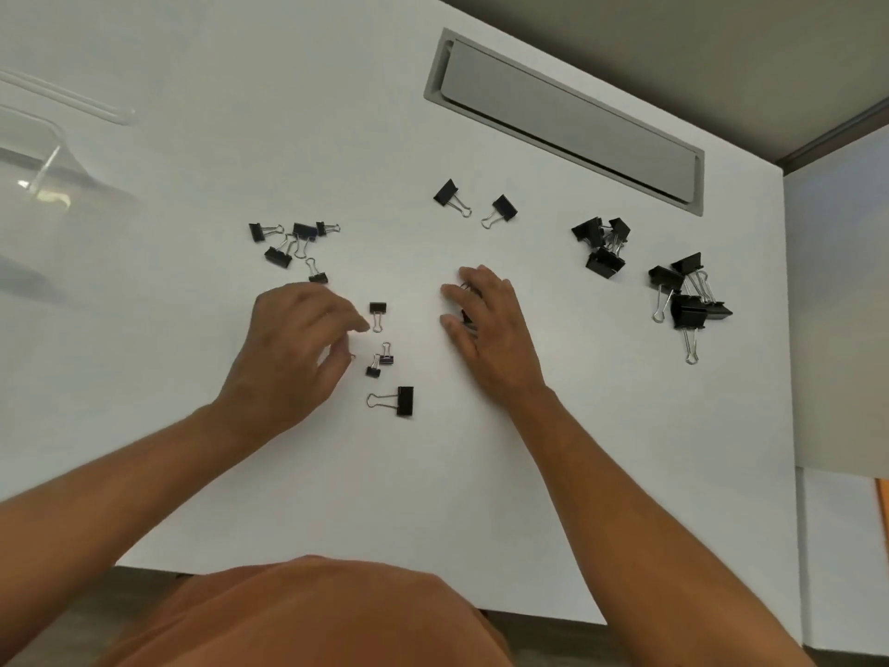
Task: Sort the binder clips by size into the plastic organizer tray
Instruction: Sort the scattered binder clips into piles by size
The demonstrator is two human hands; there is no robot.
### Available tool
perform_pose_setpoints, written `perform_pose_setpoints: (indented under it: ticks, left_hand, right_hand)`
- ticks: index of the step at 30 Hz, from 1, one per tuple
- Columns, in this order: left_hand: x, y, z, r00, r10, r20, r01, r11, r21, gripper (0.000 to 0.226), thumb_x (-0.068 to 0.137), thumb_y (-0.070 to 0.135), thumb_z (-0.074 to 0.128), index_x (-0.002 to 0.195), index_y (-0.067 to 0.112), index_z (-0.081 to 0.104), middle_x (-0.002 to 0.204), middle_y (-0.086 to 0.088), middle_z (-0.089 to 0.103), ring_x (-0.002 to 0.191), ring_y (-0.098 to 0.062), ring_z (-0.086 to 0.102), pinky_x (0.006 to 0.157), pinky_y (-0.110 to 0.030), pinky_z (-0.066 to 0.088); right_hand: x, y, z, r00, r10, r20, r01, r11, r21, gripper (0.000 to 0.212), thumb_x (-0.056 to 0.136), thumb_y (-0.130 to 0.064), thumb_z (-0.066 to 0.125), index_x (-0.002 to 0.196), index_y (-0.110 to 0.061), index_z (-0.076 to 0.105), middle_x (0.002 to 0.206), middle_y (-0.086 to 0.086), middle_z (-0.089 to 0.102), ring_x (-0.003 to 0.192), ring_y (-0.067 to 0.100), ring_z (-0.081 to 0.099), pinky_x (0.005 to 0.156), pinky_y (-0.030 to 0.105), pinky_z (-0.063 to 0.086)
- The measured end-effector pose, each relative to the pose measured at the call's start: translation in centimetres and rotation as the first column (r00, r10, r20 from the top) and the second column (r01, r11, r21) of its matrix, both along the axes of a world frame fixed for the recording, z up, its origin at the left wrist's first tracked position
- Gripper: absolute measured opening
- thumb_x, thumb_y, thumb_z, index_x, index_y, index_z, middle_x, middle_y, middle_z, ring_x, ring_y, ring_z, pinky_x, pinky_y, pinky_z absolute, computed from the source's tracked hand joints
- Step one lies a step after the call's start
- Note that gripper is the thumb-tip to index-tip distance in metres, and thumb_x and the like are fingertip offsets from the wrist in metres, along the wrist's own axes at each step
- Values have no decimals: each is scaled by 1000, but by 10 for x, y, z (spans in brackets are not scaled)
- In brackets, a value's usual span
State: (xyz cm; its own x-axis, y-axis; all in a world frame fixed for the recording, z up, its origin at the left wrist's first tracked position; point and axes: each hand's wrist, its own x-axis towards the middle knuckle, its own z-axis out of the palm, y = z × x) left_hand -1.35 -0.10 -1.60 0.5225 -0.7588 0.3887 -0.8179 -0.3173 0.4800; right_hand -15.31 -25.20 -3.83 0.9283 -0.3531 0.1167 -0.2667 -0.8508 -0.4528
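At far left sits the clear organizer tray (43, 161) — beside it, small binder clips (293, 243). Nearer, my left hand (288, 349) curls loosely beside a small clip (378, 314), holding nothing; my right hand (486, 324) covers another clip (467, 300) — large clips (688, 296) lie right.

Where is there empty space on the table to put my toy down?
The white table is bare near its front edge, between the two forearms. More room lies between the clear plastic organizer tray and the grey cable hatch. It is crowded around the left hand, right hand, and the big clips.
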Motion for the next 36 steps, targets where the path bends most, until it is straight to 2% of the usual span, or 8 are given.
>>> perform_pose_setpoints:
  ticks: [5, 11, 14, 18, 21, 28, 33, 36]
  left_hand:
    - [-20, 69, -22, 999, 16, 46, -20, 995, 102, 17, 94, 8, 62, 103, 11, 77, 111, -9, 71, 108, -37, 67, 96, -50, 40]
    - [-31, 81, -24, 1000, -4, 2, 4, 992, 127, 17, 93, 9, 62, 103, 11, 76, 111, -9, 70, 102, -34, 68, 94, -50, 41]
    - [-30, 80, -25, 1000, 5, -10, -3, 991, 131, 16, 92, 9, 64, 102, 12, 75, 111, -9, 69, 102, -34, 67, 94, -51, 41]
    - [-30, 80, -25, 1000, 10, -22, -7, 991, 131, 15, 90, 9, 64, 99, 12, 76, 110, -9, 69, 102, -34, 67, 93, -51, 41]
    - [-29, 81, -26, 999, 28, -32, -24, 993, 117, 15, 89, 8, 65, 97, 12, 76, 109, -7, 69, 101, -33, 66, 94, -49, 40]
    - [-31, 80, -27, 999, 36, -26, -33, 995, 96, 13, 88, 8, 65, 93, 13, 76, 105, -5, 69, 98, -32, 66, 93, -47, 41]
    - [-30, 80, -26, 999, 41, -33, -38, 995, 95, 14, 88, 9, 63, 93, 14, 75, 104, -4, 69, 96, -32, 66, 92, -47, 41]
    - [-30, 80, -26, 998, 48, -36, -45, 994, 96, 14, 88, 8, 63, 93, 14, 75, 104, -4, 69, 96, -32, 66, 92, -46, 41]
  right_hand:
    - [-28, 25, 3, 980, -184, 72, 181, 982, 57, 21, 105, -13, 59, 123, -11, 70, 139, 2, 57, 139, 19, 48, 108, 41, 49]
    - [-80, 64, -1, 969, -245, 34, 239, 961, 137, 24, 105, -12, 59, 126, -10, 69, 145, 1, 54, 146, 23, 44, 106, 51, 51]
    - [-89, 83, 6, 988, -152, 6, 151, 986, 75, 36, 105, -29, 58, 136, -12, 64, 153, 6, 50, 153, 31, 34, 119, 61, 34]
    - [-76, 108, 13, 989, -134, -70, 125, 985, -120, 51, 96, -62, 60, 135, -31, 69, 158, 3, 47, 157, 38, 23, 125, 66, 9]
    - [-66, 117, 11, 994, -110, -14, 105, 977, -186, 37, 96, -54, 68, 126, -34, 75, 152, 2, 56, 151, 39, 35, 120, 72, 15]
    - [-58, 120, 12, 996, 84, -2, -81, 964, -253, 35, 103, -34, 64, 138, -31, 68, 153, -1, 56, 150, 39, 38, 119, 74, 15]
    - [-58, 116, 9, 993, 102, 52, -86, 963, -255, 17, 104, -31, 66, 110, -21, 79, 128, -8, 71, 137, 34, 54, 118, 72, 21]
    - [-75, 105, 10, 998, 38, 52, -23, 964, -266, 12, 102, -29, 70, 105, -22, 79, 128, -6, 71, 134, 34, 56, 116, 73, 22]
